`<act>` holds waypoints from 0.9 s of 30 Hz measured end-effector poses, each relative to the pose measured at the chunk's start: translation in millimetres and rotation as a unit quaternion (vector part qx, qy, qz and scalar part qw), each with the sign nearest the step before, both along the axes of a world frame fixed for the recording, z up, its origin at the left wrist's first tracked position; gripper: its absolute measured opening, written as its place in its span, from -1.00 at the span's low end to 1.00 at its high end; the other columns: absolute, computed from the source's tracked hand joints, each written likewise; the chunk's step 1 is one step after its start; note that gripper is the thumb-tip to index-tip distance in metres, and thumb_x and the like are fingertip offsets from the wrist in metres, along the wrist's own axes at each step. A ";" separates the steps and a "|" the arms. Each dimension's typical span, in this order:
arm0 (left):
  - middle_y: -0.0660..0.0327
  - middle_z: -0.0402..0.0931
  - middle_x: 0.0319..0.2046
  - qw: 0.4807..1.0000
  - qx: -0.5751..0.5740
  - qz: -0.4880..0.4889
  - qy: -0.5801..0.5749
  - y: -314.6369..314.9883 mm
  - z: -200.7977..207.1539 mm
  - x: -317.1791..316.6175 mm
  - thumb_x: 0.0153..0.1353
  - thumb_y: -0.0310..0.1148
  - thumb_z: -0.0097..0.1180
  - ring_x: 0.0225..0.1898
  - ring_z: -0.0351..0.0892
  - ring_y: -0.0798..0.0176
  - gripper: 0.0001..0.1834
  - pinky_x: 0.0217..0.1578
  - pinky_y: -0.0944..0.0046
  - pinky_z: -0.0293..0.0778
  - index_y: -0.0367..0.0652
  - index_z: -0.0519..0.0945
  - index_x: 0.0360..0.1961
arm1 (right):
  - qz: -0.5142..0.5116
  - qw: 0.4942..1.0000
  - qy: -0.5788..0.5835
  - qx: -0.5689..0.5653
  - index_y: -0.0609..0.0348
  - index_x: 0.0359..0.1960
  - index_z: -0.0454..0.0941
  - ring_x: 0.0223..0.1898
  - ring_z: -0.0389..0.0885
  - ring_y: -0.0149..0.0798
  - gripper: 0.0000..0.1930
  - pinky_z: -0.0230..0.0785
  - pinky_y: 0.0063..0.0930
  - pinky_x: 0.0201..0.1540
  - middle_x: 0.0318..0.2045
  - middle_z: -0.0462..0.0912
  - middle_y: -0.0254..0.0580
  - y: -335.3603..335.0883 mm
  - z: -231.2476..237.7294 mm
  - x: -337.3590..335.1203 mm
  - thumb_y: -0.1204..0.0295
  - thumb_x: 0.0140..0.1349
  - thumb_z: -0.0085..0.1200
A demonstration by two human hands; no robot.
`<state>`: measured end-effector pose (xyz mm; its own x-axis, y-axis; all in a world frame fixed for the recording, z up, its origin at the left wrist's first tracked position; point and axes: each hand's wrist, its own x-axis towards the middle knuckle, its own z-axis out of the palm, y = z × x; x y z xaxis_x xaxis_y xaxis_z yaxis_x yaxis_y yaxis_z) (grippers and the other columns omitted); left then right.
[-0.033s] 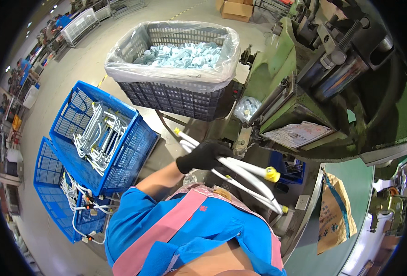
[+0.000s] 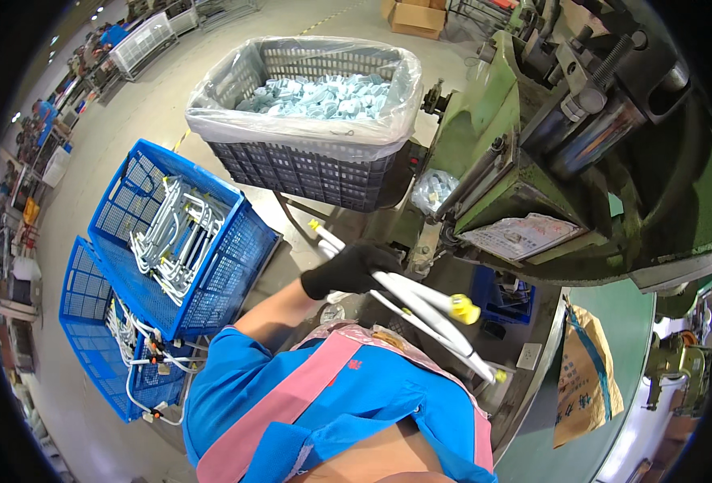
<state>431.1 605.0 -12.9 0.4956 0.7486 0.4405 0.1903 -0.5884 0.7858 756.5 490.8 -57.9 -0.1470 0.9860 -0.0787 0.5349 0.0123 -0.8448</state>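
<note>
My left hand (image 2: pixel 357 268), in a black glove, is closed round a small bundle of white tubes (image 2: pixel 428 296) in front of my apron. One thick tube ends in a yellow cap (image 2: pixel 464 310) at the right. Thinner lengths run on to a yellowish tip (image 2: pixel 498 376) lower down, and another yellow tip (image 2: pixel 314 225) sticks out beyond the hand at the upper left. My fingers are mostly hidden by the glove's darkness. My right hand is not in view.
Two blue crates (image 2: pixel 219 278) at the left hold white tubes. A dark, plastic-lined crate (image 2: pixel 307 173) ahead holds pale blue pieces (image 2: pixel 332 97). A green machine (image 2: pixel 484 105) stands at the right, above a green tabletop (image 2: pixel 533 463) with a brown paper sack (image 2: pixel 585 378).
My left hand and the tubes have shifted slightly; the thick tube's yellow cap has moved a little left and down. The grip stays closed.
</note>
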 end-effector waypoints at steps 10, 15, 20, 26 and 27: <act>0.22 0.58 -0.30 0.925 -0.277 0.047 -0.256 14.5 -81.8 -139.8 -0.08 -0.58 0.32 -0.17 0.61 0.26 -0.66 -0.19 0.28 0.52 -0.19 0.57 -0.21 | 0.057 0.992 -0.072 0.090 0.08 -0.36 0.65 -0.45 0.60 -0.06 -0.84 0.41 -0.29 -0.38 -0.51 0.60 -0.07 12.5 -20.6 -22.0 0.32 0.08 0.15; 0.16 0.61 -0.35 0.916 -0.142 0.315 0.203 8.2 -87.9 -181.9 0.04 -0.45 0.24 -0.30 0.59 0.29 -0.70 -0.16 0.24 0.48 -0.21 0.60 -0.15 | 0.076 0.983 -0.112 0.121 0.05 -0.33 0.66 -0.47 0.60 -0.06 -0.80 0.41 -0.26 -0.41 -0.52 0.60 -0.09 24.0 -20.3 -51.9 0.28 0.05 0.18; 0.24 0.60 -0.50 0.902 -0.255 0.347 0.032 25.6 -12.2 -204.0 0.19 -0.35 0.14 -0.50 0.51 0.47 -0.80 -0.44 0.42 0.44 -0.26 0.62 -0.25 | 0.062 0.976 -0.154 0.140 0.02 -0.30 0.68 -0.49 0.60 -0.06 -0.76 0.40 -0.24 -0.44 -0.52 0.61 -0.10 28.3 -28.4 -67.5 0.24 0.01 0.20; 0.17 0.59 -0.46 0.935 0.006 0.348 0.072 140.4 36.7 -200.9 0.14 -0.36 0.22 -0.44 0.53 0.38 -0.79 -0.37 0.36 0.44 -0.26 0.60 -0.25 | 0.048 0.958 -0.250 0.136 -0.02 -0.25 0.68 -0.51 0.60 -0.06 -0.69 0.39 -0.20 -0.46 -0.53 0.61 -0.13 20.7 -40.4 -64.6 0.16 -0.02 0.22; 0.09 0.61 -0.44 0.932 0.040 0.345 0.104 165.4 36.6 -204.1 0.11 -0.37 0.23 -0.41 0.60 0.27 -0.79 -0.35 0.30 0.47 -0.25 0.60 -0.26 | 0.071 0.943 -0.306 0.108 -0.04 -0.24 0.68 -0.51 0.60 -0.06 -0.67 0.39 -0.19 -0.46 -0.53 0.62 -0.16 17.8 -40.6 -64.5 0.14 -0.02 0.21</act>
